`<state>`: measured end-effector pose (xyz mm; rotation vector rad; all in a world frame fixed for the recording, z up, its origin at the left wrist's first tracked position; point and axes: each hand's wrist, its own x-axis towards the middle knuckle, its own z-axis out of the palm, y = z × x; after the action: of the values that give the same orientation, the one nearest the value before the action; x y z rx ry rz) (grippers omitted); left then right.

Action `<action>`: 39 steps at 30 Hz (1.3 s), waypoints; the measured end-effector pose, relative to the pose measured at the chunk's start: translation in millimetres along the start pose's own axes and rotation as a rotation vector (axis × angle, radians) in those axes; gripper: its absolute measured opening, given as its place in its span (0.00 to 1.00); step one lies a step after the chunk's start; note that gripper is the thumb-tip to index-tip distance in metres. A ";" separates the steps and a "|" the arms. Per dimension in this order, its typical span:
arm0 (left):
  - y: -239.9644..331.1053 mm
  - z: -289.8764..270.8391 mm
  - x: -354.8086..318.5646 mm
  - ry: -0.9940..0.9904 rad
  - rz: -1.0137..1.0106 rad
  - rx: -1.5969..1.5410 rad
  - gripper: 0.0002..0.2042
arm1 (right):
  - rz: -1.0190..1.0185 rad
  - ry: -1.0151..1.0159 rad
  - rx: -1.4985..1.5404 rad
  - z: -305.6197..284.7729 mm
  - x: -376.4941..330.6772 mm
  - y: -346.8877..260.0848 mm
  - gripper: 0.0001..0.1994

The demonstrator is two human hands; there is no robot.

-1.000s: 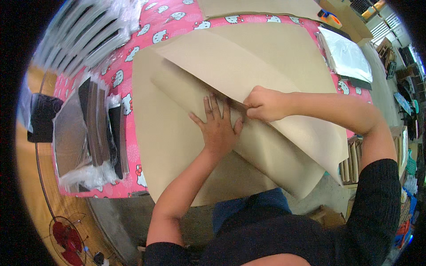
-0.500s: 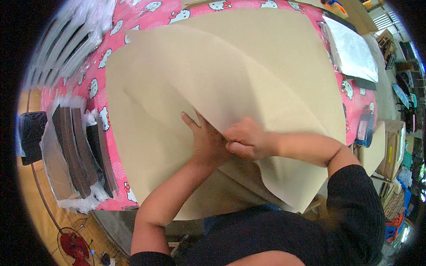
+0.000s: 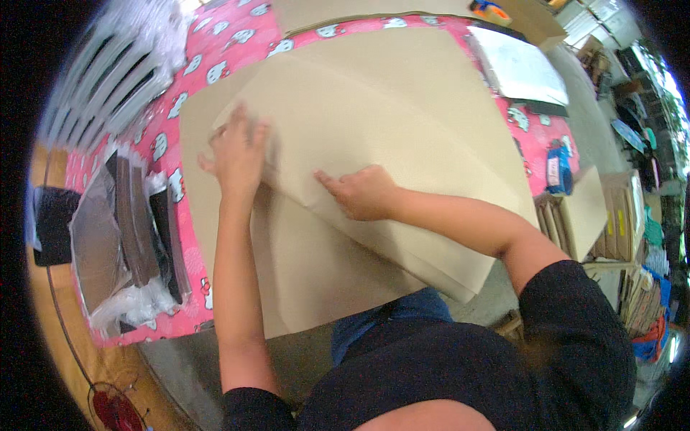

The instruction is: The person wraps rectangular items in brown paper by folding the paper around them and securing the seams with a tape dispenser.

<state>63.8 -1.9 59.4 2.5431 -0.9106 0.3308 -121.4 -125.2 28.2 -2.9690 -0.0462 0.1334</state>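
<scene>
A large sheet of brown kraft paper [image 3: 431,108] lies over the table. A wide flap of it is folded over at a slant, and the fold's edge runs down toward the near right corner. My left hand [image 3: 241,154] rests on the paper at the upper left end of that edge, fingers spread and slightly blurred. On the flap, right of my left hand, is my right hand [image 3: 359,190], its index finger stretched out against the paper and its other fingers curled. Neither hand visibly holds anything.
A pink patterned cloth [image 3: 194,90] covers the table. Plastic-wrapped dark strips [image 3: 133,215] lie at left, wrapped bundles [image 3: 136,72] at far left. A white plastic-wrapped stack [image 3: 517,65] sits far right, near a blue tape roll [image 3: 559,171]. Folded cardboard [image 3: 622,215] stands at right.
My left hand has slid up and left along the fold. My right hand has moved up and left, its index finger now extended. The flap lies flatter, and the view has shifted.
</scene>
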 end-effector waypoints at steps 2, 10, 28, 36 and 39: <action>5.3 18.9 0.9 -0.300 0.031 0.178 0.26 | -0.002 0.115 -0.033 7.3 -2.8 -9.0 0.28; 4.9 15.0 -7.6 -0.425 -0.018 0.070 0.26 | 0.261 0.405 0.004 18.5 -136.0 58.8 0.10; -61.9 49.0 12.6 -0.453 0.064 -0.301 0.22 | 0.526 0.532 0.774 -119.5 -96.2 50.8 0.36; -84.5 68.5 16.0 -0.490 0.024 -0.722 0.21 | 0.251 0.334 0.739 -54.8 20.9 -75.7 0.31; -83.4 68.6 11.8 -0.432 -0.017 -0.769 0.20 | 0.306 0.203 0.691 -69.3 29.1 -71.7 0.31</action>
<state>132.3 18.5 -22.4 1.9098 -0.9254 -0.5100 -87.8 -65.0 105.9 -2.2642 0.3966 -0.0994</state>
